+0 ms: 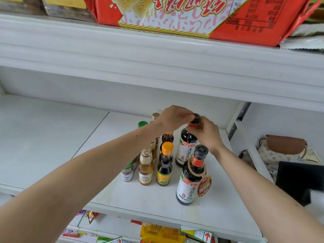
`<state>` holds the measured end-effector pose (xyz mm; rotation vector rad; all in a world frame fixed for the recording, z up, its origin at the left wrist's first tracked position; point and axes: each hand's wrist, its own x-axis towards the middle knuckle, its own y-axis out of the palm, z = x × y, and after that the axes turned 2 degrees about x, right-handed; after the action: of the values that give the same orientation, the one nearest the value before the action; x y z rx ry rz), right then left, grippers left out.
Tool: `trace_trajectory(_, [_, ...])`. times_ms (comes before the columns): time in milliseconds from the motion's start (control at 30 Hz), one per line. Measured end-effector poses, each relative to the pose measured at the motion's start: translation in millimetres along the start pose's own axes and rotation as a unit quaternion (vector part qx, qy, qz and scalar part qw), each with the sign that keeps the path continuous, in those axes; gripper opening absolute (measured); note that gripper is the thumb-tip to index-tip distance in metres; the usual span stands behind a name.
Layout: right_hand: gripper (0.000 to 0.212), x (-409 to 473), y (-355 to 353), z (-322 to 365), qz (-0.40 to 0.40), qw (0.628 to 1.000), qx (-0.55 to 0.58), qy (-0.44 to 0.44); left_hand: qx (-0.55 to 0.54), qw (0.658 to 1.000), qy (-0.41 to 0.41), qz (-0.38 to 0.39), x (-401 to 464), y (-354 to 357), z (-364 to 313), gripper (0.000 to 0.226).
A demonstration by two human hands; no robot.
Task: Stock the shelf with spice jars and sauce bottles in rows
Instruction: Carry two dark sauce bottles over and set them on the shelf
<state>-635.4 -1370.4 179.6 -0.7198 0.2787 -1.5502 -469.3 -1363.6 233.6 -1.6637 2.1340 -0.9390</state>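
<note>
Two tall dark soy sauce bottles stand on the white shelf [133,199], one behind the other. My left hand [172,117] and my right hand [206,131] both grip the cap and neck of the rear soy sauce bottle [186,148]. The front soy sauce bottle [191,178] carries a brown neck tag. To their left stand rows of smaller bottles: an orange-capped dark sauce bottle [164,168], a pale vinegar bottle [145,170] and a spice jar [128,172], with a green-capped jar [142,124] and more bottles behind.
A red biscuit box [192,16] lies on the shelf above. To the right, past the shelf upright [235,127], sit a brown and patterned bag [284,148] and a black box [298,179]. Snack packets [163,233] fill the shelf below. The shelf's left part is bare.
</note>
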Motion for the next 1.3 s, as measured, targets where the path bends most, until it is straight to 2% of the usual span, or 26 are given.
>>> trace_trajectory(100, [0.025, 1, 2, -1, -0.003, 1.0, 0.008, -0.006, 0.01, 1.0, -0.002, -0.004, 0, -1, -1, 0.026])
trace_trajectory(500, [0.03, -1, 2, -4, 0.006, 1.0, 0.024, 0.003, 0.025, 1.0, 0.008, 0.01, -5, -2, -5, 0.031])
trace_trajectory(667, [0.049, -16, -11, 1, -0.016, 0.997, 0.062, 0.029, 0.029, 0.999, 0.02, 0.018, -7, -2, -2, 0.033])
trace_trajectory(767, [0.034, -33, -22, 7, -0.073, 0.996, 0.041, 0.002, 0.013, 1.0, 0.009, 0.011, -10, -1, 0, 0.043])
trace_trajectory(833, [0.03, -46, -31, 10, -0.072, 0.996, 0.06, -0.001, -0.007, 1.0, 0.013, 0.006, -14, 0, -1, 0.042])
trace_trajectory(933, [0.054, -62, -44, 12, 0.039, 0.992, 0.116, -0.006, -0.015, 1.0, 0.02, -0.007, -20, 0, -1, 0.042])
trace_trajectory(1033, [0.053, -71, -50, 19, 0.169, 0.975, 0.146, -0.009, -0.011, 1.0, 0.01, -0.018, -22, 0, 1, 0.049])
trace_trajectory(1167, [0.057, -75, -58, 30, 0.217, 0.953, 0.21, -0.022, -0.016, 0.999, 0.002, -0.028, -25, -1, 3, 0.05])
trace_trajectory(1300, [0.043, -77, -63, 29, 0.275, 0.947, 0.164, -0.027, -0.012, 0.999, 0.002, -0.034, -26, -5, 4, 0.049])
